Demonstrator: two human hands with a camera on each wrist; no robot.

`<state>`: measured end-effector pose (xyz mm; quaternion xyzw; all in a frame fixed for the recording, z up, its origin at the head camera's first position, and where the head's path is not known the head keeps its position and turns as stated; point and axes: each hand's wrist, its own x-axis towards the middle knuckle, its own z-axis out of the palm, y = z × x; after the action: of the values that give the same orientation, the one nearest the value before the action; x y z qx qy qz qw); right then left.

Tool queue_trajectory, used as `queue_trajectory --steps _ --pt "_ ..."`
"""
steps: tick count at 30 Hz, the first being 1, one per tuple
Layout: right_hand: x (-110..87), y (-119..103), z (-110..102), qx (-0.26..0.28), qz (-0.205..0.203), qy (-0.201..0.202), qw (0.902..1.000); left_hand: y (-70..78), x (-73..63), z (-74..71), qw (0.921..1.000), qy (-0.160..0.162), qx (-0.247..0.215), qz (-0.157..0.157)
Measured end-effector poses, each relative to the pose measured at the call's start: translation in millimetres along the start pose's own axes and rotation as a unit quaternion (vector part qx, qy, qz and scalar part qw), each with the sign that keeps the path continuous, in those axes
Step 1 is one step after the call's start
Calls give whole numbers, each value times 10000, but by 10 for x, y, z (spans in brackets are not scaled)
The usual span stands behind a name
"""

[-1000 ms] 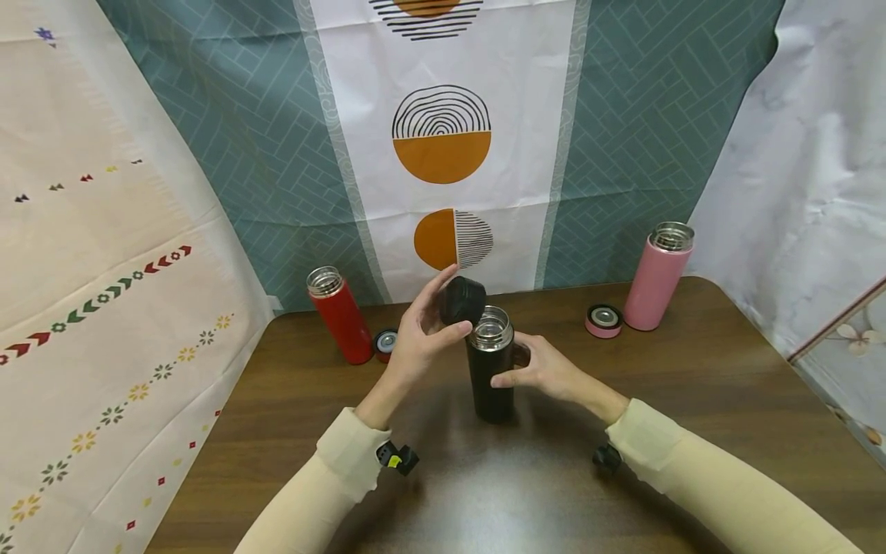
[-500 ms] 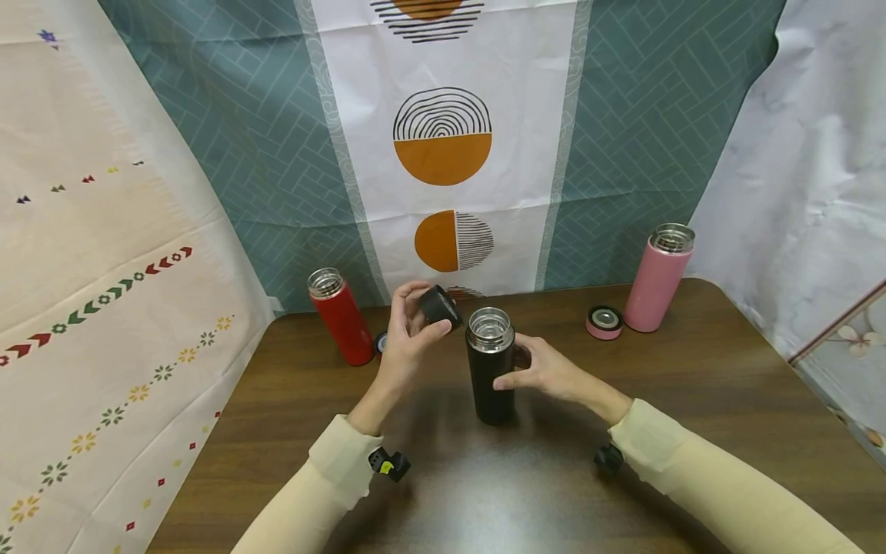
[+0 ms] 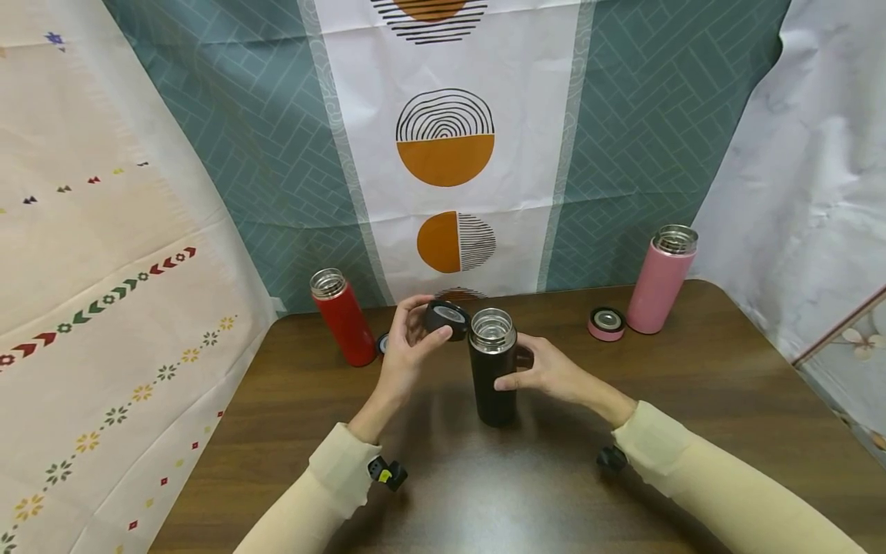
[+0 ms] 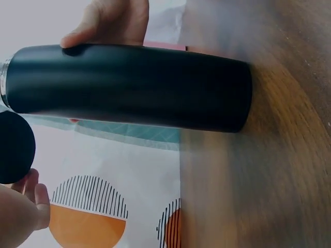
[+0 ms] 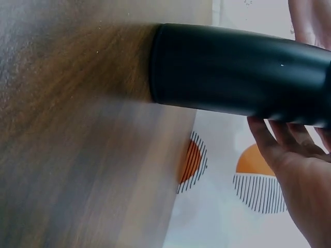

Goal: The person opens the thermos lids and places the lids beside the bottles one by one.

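Note:
A black vacuum flask (image 3: 494,388) stands upright on the table in the head view, its steel mouth uncovered. My right hand (image 3: 547,371) grips its right side, thumb at the front; in the right wrist view the fingertips press the dark wall. Just left of the flask's mouth, my left hand (image 3: 401,354) holds the black lid (image 3: 447,320) between thumb and fingers. The lid is tilted so its pale inner face shows in the head view. In the left wrist view the lid (image 4: 15,147) is partly cut off by the frame edge, close to the flask (image 4: 129,85).
A red flask (image 3: 344,323) without its lid stands at the back left, with its lid (image 3: 383,343) mostly hidden behind my left hand. At the back right stands an open pink flask (image 3: 661,285), its lid (image 3: 606,324) lying beside it. Patterned cloth (image 3: 519,154) hangs behind the table.
The lid has moved left and down from above the flask's mouth and turned, so its inner face now shows. My right hand keeps its hold on the flask, which stays in place.

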<state>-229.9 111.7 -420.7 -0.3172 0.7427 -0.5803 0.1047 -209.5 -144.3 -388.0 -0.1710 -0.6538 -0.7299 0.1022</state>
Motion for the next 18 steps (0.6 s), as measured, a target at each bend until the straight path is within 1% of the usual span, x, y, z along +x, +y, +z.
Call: queue_trajectory --steps 3,8,13,18 --pt "-10 -8 3 -127 58 183 9997 0 -6 3 10000 34 66 15" --pt "-36 -14 -15 -356 203 590 9974 0 -27 3 9996 52 264 -47" --pt "-74 -43 -105 -542 219 901 9942 -28 -38 31 9996 -121 269 8" --pt "-118 -68 -215 -615 173 966 9933 -93 -41 87 9991 -291 308 79"
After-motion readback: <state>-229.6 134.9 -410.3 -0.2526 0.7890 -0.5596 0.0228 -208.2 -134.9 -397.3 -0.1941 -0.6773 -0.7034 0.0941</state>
